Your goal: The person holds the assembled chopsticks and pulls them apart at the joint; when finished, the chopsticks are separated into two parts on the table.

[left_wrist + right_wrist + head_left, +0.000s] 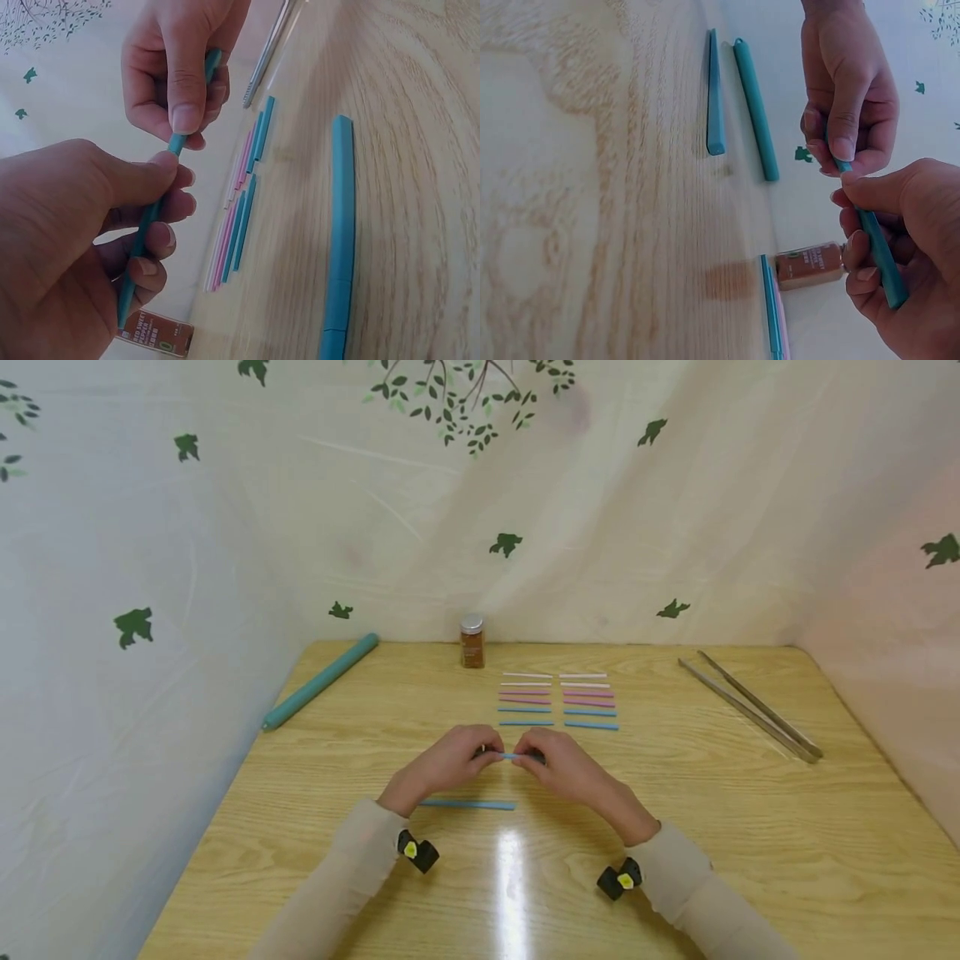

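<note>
Both hands meet above the middle of the table, thumbs close together. My left hand (453, 758) pinches a slim blue stick (141, 244) between thumb and fingers, and its length runs back under the palm. My right hand (566, 764) pinches the blue stick (883, 262) on the other side. A short bit shows between the thumbs; whether it is one piece or two joined ends, I cannot tell. On the table below lies another blue stick (480, 805), faceted, with faint lines across it in the left wrist view, its left end hidden by the left wrist in the head view.
Beyond the hands, short white, pink (588, 694) and blue sticks (591, 725) lie in two columns. A brown-filled pepper jar (472, 647) stands at the back edge. A green rod (321, 682) lies at left, metal tongs (750, 708) at right. A cloth backdrop surrounds the table.
</note>
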The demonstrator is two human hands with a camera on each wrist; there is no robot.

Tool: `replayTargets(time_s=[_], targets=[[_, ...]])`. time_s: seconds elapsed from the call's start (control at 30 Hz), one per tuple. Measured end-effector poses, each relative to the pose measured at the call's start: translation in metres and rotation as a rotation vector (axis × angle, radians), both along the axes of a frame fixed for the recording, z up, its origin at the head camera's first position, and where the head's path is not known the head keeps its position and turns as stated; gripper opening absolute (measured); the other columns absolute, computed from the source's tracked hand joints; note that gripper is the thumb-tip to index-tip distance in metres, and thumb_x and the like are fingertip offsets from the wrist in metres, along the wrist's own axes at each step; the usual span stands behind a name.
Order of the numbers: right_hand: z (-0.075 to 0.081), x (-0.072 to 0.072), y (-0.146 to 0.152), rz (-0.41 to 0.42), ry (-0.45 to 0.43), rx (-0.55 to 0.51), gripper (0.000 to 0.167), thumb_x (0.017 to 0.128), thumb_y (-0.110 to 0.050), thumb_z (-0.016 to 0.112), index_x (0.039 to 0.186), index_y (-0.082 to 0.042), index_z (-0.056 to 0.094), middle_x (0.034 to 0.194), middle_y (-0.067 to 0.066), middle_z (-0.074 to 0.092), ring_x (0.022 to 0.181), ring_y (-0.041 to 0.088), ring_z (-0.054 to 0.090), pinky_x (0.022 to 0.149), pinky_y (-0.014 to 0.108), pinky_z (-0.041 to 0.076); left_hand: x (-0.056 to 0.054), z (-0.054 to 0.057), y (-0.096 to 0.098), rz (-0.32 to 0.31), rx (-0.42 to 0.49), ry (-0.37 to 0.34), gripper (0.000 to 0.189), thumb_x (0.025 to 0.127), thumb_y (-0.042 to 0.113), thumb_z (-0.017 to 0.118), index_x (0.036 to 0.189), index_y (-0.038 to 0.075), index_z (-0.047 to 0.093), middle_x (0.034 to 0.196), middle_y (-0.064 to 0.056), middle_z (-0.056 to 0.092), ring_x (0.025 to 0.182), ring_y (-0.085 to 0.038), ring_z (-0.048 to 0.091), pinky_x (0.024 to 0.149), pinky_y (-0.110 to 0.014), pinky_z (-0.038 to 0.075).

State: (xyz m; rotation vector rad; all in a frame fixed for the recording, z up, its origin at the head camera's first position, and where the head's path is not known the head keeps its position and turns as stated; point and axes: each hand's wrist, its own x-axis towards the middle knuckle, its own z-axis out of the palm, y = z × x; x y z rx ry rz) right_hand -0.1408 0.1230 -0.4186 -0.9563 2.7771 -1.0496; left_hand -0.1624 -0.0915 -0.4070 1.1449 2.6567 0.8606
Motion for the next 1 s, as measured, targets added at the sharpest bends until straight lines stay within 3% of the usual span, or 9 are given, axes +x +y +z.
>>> replayTargets(time_s=[0.27, 0.67, 1.0], targets=[[-0.0026, 0.0007, 0.0001, 0.008, 0.022, -0.007, 0.005, 0.095, -0.017, 0.059, 0.092, -0.014, 0.061, 0.083, -0.005, 0.058, 0.069, 0.006, 0.049, 0.064, 0.022, 0.045, -0.0009, -0.0045, -0.0010, -0.009, 0.013, 0.051, 0.008, 0.094, 0.014, 0.060, 0.092, 0.010, 0.066, 0.086, 0.002, 0.065, 0.075, -0.007, 0.055, 0.071, -0.023, 0.048], [0.0023, 0.0055, 0.0036, 0.018, 0.048, -0.020, 0.008, 0.097, -0.015, 0.056, 0.088, -0.014, 0.057, 0.077, -0.005, 0.051, 0.066, 0.007, 0.042, 0.062, 0.023, 0.039, 0.0003, -0.0035, 0.0000, -0.004, 0.060, 0.060, 0.009, 0.094, 0.013, 0.060, 0.089, 0.009, 0.066, 0.083, 0.003, 0.062, 0.071, -0.007, 0.053, 0.067, -0.023, 0.047], [0.0021, 0.0081, 0.0090, 0.018, 0.073, -0.028, 0.008, 0.096, -0.012, 0.056, 0.088, -0.014, 0.056, 0.079, -0.007, 0.050, 0.067, 0.006, 0.042, 0.063, 0.023, 0.040, 0.0008, -0.0026, 0.0019, -0.004, 0.071, 0.064, 0.009, 0.094, 0.013, 0.061, 0.086, 0.011, 0.065, 0.081, 0.003, 0.063, 0.070, -0.006, 0.052, 0.066, -0.021, 0.046]])
